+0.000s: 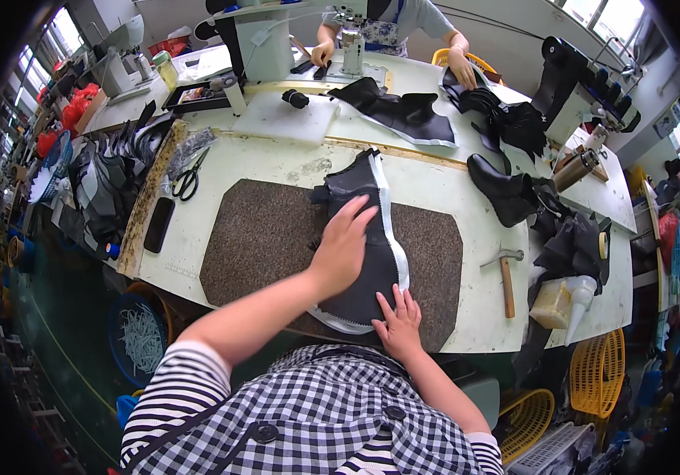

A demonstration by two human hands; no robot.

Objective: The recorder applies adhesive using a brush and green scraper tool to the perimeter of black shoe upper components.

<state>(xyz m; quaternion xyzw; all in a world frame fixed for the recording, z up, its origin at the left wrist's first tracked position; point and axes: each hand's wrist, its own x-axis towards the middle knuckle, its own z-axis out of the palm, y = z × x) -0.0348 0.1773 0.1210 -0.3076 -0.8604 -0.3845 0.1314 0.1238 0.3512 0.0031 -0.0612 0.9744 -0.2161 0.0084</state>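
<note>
A black boot upper piece (348, 293) with a white strip along its right and lower edges lies on a brown speckled mat (261, 229). My left hand (344, 247) rests on the middle of the piece, its fingers stretched toward the far end. Lower down, my right hand (400, 323) touches the piece's near right edge and white strip, with its fingers spread. Both hands are open. Part of the piece is hidden under my left hand and wrist.
A hammer (506, 285), a glue bottle (579, 301) and a finished-looking black boot (502, 190) are on the right. Scissors (189, 178) and a black phone (159, 226) lie left. Across the table, a co-worker's hands (462, 67) are among black pieces beside a sewing machine (352, 47).
</note>
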